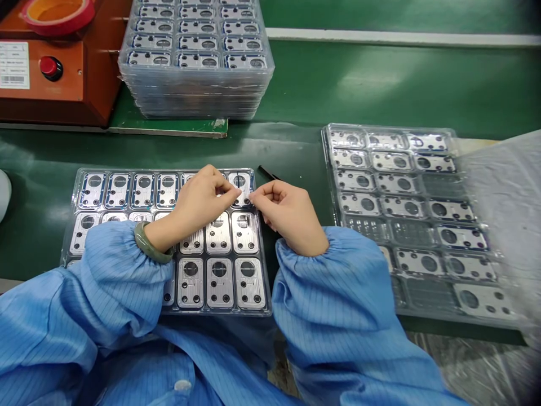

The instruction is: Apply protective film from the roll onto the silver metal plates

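A clear plastic tray (267, 285) of silver metal plates lies before me, each plate with one large round hole and smaller ones. My left hand (200, 200) is over the tray's top row, thumb and forefinger pinched at the corner plate (242, 183). From the other side, my right hand (291, 214) brings its closed fingertips to that plate's right edge, its other fingers curled. Whatever lies between the fingertips of either hand is too small to make out. Plates in the top row show blue edges; my left forearm covers part of the lower rows.
On the right stands another clear tray (406, 221) with plates and several bare pockets, partly under plastic film (502, 197). A tall stack of filled trays (198, 93) is at the back, beside an orange machine (95, 67) carrying a tape roll (59, 25). A thin black tool (268, 173) lies near my right hand.
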Demonstrator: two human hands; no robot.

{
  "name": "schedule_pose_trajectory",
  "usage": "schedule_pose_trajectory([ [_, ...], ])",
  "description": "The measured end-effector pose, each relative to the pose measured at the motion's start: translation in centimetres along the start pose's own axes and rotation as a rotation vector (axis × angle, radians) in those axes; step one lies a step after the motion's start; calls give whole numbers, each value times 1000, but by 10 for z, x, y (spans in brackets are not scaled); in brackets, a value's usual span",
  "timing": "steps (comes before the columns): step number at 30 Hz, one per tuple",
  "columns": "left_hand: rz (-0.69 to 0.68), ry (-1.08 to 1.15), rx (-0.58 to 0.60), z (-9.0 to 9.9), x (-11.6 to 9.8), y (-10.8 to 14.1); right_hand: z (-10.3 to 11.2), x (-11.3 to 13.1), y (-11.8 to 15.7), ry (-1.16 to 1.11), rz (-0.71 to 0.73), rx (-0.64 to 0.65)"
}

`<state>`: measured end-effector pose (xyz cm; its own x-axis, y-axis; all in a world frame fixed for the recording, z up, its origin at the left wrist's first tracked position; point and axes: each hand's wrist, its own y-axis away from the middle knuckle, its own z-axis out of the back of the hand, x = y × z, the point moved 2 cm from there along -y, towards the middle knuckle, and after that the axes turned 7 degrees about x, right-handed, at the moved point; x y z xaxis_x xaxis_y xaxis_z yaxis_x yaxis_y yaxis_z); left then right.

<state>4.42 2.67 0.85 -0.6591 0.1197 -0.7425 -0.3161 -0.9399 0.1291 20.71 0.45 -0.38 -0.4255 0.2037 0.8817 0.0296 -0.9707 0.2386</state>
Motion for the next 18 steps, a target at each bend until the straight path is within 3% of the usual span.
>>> schedule_pose_trajectory([
  [18,-36,-4,-3,-2,5,0,0,3,1,90,5,-37],
])
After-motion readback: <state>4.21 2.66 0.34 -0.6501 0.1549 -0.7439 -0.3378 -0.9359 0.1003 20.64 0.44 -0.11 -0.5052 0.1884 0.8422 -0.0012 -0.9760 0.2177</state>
